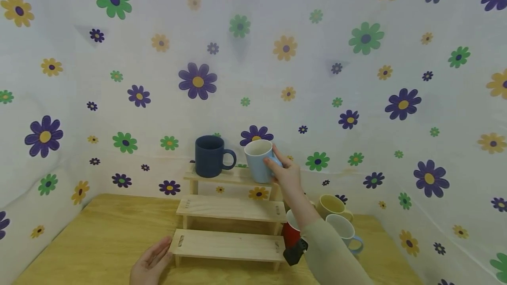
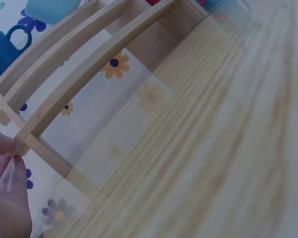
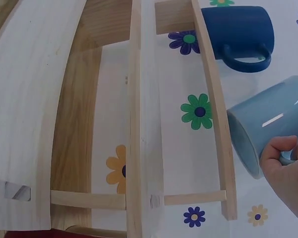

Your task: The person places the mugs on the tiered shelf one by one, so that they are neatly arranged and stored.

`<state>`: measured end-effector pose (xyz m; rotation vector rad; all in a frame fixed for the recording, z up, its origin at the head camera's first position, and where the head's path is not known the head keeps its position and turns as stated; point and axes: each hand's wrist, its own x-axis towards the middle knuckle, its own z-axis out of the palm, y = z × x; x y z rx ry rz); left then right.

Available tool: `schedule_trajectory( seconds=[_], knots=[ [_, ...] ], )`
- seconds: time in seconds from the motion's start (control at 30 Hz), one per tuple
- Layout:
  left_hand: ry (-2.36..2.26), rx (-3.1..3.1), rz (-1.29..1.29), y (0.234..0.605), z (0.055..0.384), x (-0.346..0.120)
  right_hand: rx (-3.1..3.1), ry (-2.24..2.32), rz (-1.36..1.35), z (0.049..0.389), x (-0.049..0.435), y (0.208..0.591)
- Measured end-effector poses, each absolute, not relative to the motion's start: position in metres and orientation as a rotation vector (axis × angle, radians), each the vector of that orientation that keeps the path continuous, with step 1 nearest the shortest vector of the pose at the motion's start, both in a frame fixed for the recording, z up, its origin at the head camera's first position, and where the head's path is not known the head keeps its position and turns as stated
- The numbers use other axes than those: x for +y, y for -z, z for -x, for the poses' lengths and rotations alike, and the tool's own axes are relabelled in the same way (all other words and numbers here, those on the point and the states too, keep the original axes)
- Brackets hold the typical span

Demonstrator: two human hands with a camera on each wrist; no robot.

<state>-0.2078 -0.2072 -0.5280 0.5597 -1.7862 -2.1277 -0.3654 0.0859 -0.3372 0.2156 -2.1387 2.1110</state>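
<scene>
My right hand (image 1: 288, 174) grips a light blue mug (image 1: 257, 162) by its handle, over the right part of the top tier of a three-tier wooden stand (image 1: 233, 208). That mug leans a little, its pale inside showing; whether its base touches the wood I cannot tell. In the right wrist view, thumb and fingers close on the handle of the mug (image 3: 268, 124). A dark blue mug (image 1: 209, 157) stands upright on the left of the same tier, handle to the right. My left hand (image 1: 151, 262) touches the left end of the lowest tier (image 2: 79, 79) with fingers fairly straight.
Right of the stand, on the wooden table (image 1: 103, 228), are a red mug (image 1: 291, 234), partly hidden by my right arm, a yellow mug (image 1: 332, 206) and a white mug with a blue handle (image 1: 341, 228). Flower-patterned cloth (image 1: 269, 113) hangs close behind.
</scene>
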Motion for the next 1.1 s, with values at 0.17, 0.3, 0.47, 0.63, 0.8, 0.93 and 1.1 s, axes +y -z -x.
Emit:
schedule_trajectory(
  seconds=[0.17, 0.3, 0.47, 0.63, 0.8, 0.93, 1.1],
  knots=[
    [2.120, -1.808, -0.569, 0.525, 0.207, -0.206, -2.111, -2.168, -0.126, 0.372, 0.080, 0.334],
    [2.112, -1.812, -0.562, 0.524, 0.208, -0.206, -2.024, -2.296, -0.121, 0.377, 0.078, 0.335],
    [2.122, -1.805, -0.549, 0.525, 0.209, -0.207, -1.971, -2.351, -0.173, 0.378, 0.075, 0.337],
    [2.126, -1.803, -0.550, 0.525, 0.208, -0.208, -1.991, -2.386, -0.223, 0.380, 0.077, 0.337],
    [2.124, -1.799, -0.564, 0.525, 0.207, -0.207, -2.050, -2.428, -0.238, 0.384, 0.088, 0.339],
    [2.132, -1.797, -0.566, 0.525, 0.207, -0.207, -2.173, -2.338, -0.263, 0.387, 0.098, 0.341],
    [2.138, -1.799, -0.567, 0.526, 0.207, -0.208, -2.221, -2.291, -0.287, 0.391, 0.104, 0.343]
  ],
)
